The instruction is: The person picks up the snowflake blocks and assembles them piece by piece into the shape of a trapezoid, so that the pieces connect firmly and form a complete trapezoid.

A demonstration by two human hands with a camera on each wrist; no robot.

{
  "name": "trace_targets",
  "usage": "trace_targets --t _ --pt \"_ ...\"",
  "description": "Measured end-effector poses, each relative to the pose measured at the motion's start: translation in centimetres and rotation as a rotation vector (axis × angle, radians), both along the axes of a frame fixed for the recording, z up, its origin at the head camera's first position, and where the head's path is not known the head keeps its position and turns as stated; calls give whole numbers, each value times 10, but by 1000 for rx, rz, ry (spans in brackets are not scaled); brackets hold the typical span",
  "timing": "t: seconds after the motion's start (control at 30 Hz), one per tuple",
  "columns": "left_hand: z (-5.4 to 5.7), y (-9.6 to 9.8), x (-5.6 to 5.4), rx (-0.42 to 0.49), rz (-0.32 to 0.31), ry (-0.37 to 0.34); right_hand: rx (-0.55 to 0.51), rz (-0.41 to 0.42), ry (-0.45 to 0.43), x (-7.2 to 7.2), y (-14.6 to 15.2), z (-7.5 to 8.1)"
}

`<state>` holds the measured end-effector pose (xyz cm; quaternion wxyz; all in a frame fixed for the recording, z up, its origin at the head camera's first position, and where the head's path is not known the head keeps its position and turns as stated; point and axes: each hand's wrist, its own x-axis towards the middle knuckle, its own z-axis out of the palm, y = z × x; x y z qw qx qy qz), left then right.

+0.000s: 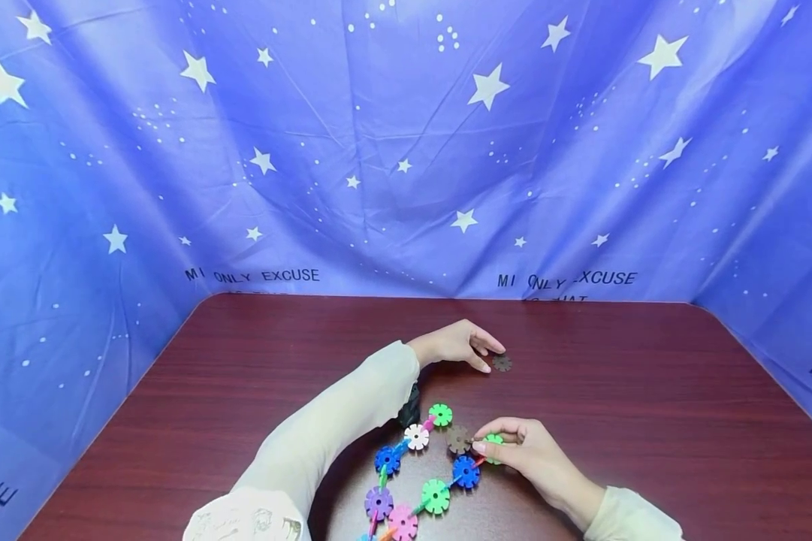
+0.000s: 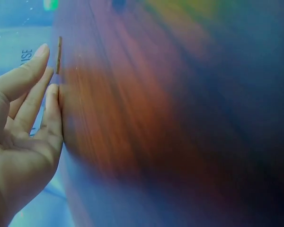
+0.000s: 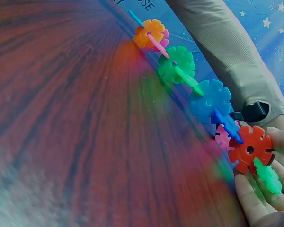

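Note:
A linked chain of colourful notched plastic discs, including a blue disc [image 1: 466, 472] and a purple disc [image 1: 379, 503], loops over the near part of the table. My right hand [image 1: 530, 454] grips one end of it, around a red disc [image 3: 250, 149] and a small green disc [image 3: 269, 177]. Right at those fingertips is a brown disc [image 1: 458, 439]. Farther back, my left hand [image 1: 460, 346] reaches across with thumb and fingers apart, beside a loose brown disc [image 1: 502, 363]. That disc [image 2: 59, 55] appears edge-on just beyond the fingertips in the left wrist view.
The dark red wooden table [image 1: 622, 361] has a blue star-patterned curtain [image 1: 406, 150] behind it and at both sides. My left sleeve [image 1: 338, 413] passes beside the chain, with a black wrist device [image 1: 411, 406] close to its far end, near a green disc [image 1: 440, 414].

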<state>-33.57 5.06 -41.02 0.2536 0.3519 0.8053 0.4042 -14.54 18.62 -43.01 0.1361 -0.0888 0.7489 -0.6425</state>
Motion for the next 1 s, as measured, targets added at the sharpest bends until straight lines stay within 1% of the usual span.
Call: trace_targets --t 0.2,0.37,0.4,0.5,0.63,0.7,0.73,0.8,0.9,1.0 --pt "2 6 -2 -21 -26 99 22 -8 -12 -2 -2 2" --pt "-3 9 -4 -14 -28 159 23 -5 -12 -2 -1 1" --pt "-4 10 -4 -12 -22 164 23 -5 -14 -2 -1 1" --pt "-5 12 -3 -25 -8 213 16 -3 -24 -2 -1 0" --pt "-4 14 0 -52 -5 303 13 -8 -26 -2 -1 1" --pt "-2 14 1 -61 -7 323 19 -13 -27 -1 -1 2" --pt "-1 15 1 -68 -8 326 20 -12 -22 -1 -1 2" --pt "0 14 1 -79 -8 308 27 -13 -23 0 -2 3" --pt "2 11 2 -95 -2 247 26 -8 -20 0 -2 3" --pt "4 5 4 -93 19 179 3 0 -11 1 -1 3"
